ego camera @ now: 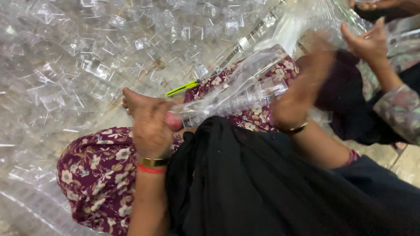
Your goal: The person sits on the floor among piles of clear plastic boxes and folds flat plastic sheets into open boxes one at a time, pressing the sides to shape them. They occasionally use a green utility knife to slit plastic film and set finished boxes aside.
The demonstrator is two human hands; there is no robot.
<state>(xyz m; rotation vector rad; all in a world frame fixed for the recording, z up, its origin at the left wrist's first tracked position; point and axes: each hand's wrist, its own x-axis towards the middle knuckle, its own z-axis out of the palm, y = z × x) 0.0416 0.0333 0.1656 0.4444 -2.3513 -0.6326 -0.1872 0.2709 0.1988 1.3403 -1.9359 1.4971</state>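
Clear plastic bag (245, 87) of stacked clear boxes, left hand (151, 126) pinching its end, right hand (302, 94) blurred, grip unclear

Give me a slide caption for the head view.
Left hand and blurred right hand hold a clear plastic bag over the lap, beside a heap of clear plastic pieces.

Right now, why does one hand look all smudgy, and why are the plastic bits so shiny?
In the head view, the right hand is smeared by motion blur, while the left hand looks sharper; the heap of clear plastic pieces throws back white glare, so single pieces are hard to pick out; the clear plastic bag on the lap also glints.
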